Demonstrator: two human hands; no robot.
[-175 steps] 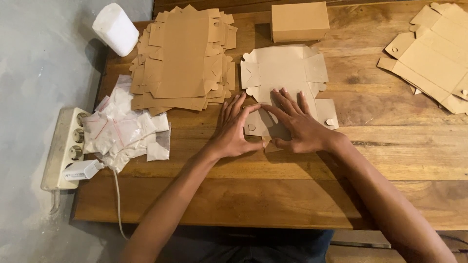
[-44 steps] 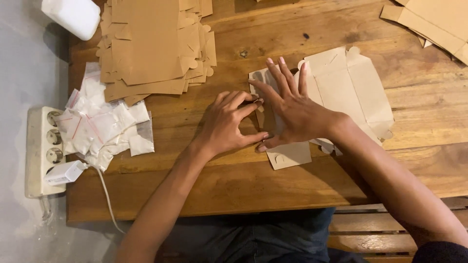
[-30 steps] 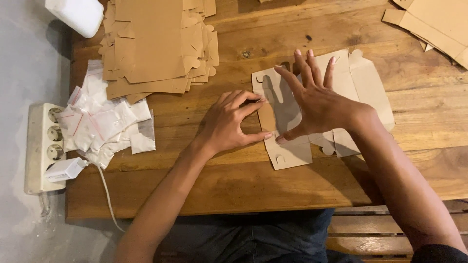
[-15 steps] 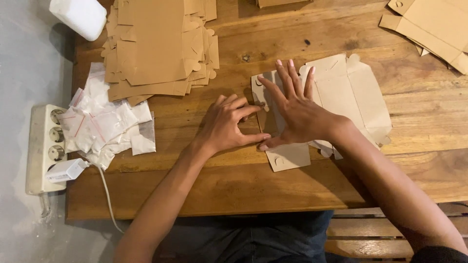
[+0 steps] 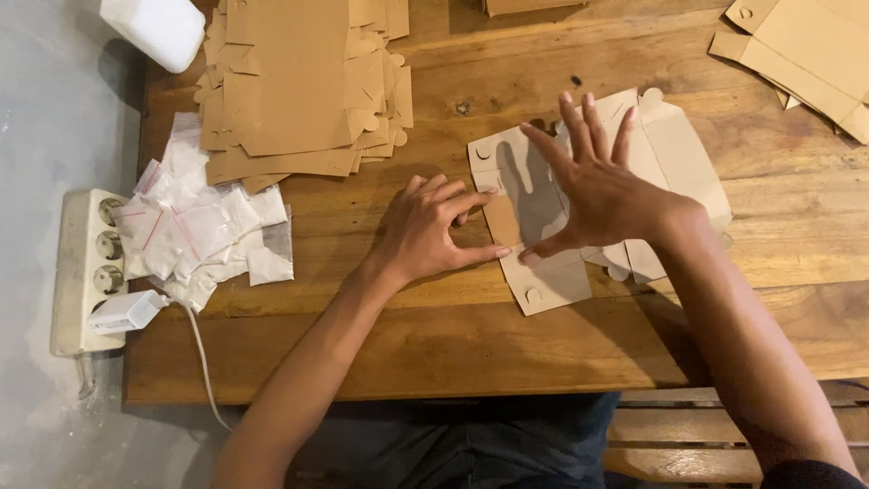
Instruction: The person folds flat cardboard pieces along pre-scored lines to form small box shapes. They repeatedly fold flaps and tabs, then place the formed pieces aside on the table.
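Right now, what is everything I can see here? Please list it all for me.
Flat box blank: one, brown, under the hands.
Stack of blanks: one pile, brown, far left of table.
More blanks: a few, brown, far right corner.
Small bags: a heap, clear with white filling, left table edge.
Power strip: one, cream, on the floor.
White block: one, top left.
Table: one, wooden.
Left hand: pressing the blank's edge.
Right hand: fingers spread, above the blank.

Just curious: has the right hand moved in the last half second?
Yes. The right hand has lifted, fingers spread, off the cardboard blank; the left hand stays put.
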